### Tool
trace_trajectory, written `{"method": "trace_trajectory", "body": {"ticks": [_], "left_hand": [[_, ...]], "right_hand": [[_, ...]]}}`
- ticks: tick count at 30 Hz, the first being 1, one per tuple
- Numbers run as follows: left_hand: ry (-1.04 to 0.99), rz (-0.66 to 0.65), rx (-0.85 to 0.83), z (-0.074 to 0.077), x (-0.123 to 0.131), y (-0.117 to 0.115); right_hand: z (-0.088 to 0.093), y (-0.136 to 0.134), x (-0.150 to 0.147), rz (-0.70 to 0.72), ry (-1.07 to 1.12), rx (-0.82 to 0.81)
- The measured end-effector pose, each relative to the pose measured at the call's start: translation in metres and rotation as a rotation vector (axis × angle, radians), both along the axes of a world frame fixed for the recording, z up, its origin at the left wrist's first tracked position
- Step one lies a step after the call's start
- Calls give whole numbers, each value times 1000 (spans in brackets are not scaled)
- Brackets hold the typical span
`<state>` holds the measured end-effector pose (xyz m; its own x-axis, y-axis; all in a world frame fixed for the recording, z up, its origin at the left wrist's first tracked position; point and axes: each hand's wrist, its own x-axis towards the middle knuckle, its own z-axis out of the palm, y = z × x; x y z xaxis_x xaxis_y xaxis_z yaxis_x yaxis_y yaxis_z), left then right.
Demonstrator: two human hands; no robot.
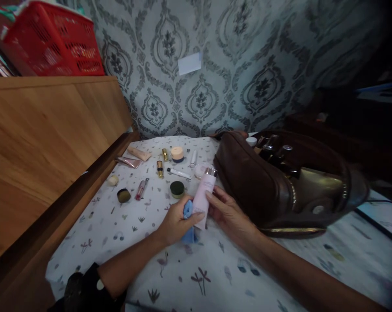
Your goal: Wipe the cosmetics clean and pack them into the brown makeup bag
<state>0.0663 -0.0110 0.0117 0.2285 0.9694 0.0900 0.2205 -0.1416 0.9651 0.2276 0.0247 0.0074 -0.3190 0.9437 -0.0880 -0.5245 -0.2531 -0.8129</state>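
A pale pink cosmetic tube (201, 195) with a shiny silver cap is held tilted between my two hands, above the patterned cloth. My left hand (178, 221) grips its lower part, with a blue cloth (188, 234) bunched in the same fingers. On the tube's right side, my right hand (227, 210) closes with the thumb on its front. Just beyond my left hand sits a round dark green jar (177, 189). Behind the tube's cap lies a pale, partly hidden container (200, 170).
A brown leather bag (248, 182) full of bottles stands open on the right. Lipsticks (159, 169), a peach-lidded jar (177, 154), tubes (139, 153) and a small dark jar (123, 196) lie toward the left and back. A wooden panel (53, 151) bounds the left, with a red basket (56, 39) above.
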Motion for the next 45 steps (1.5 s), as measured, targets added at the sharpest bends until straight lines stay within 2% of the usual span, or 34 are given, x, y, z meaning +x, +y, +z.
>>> {"method": "trace_trajectory", "body": {"ticks": [9,14,18,21,28,31,34,39,42,45], "left_hand": [[-19,66,11,-4,-2,4],[-1,82,-17,-6,-3,4],[29,68,2,-2,-5,4],[63,63,23,3,-6,4],[281,200,120,11,-9,2],[235,262,172,12,-9,-2],[201,181,237,8,-6,-6],[389,-40,322,-4,1,-10],[399,-98,337,-5,-1,-8],[325,-119,303,0,-5,-3]], "right_hand": [[-3,-2,-3,93,-66,4],[-4,-2,-3,99,-47,-35],[-1,-1,-2,103,13,-76],[1,-2,-1,108,40,-38],[1,-4,0,118,40,-8],[-2,-5,-1,126,-20,4],[-5,-8,-2,122,-76,27],[-6,-11,-4,94,-121,57],[-5,-9,-4,87,-70,24],[-5,-5,-3,90,-5,-19]]}}
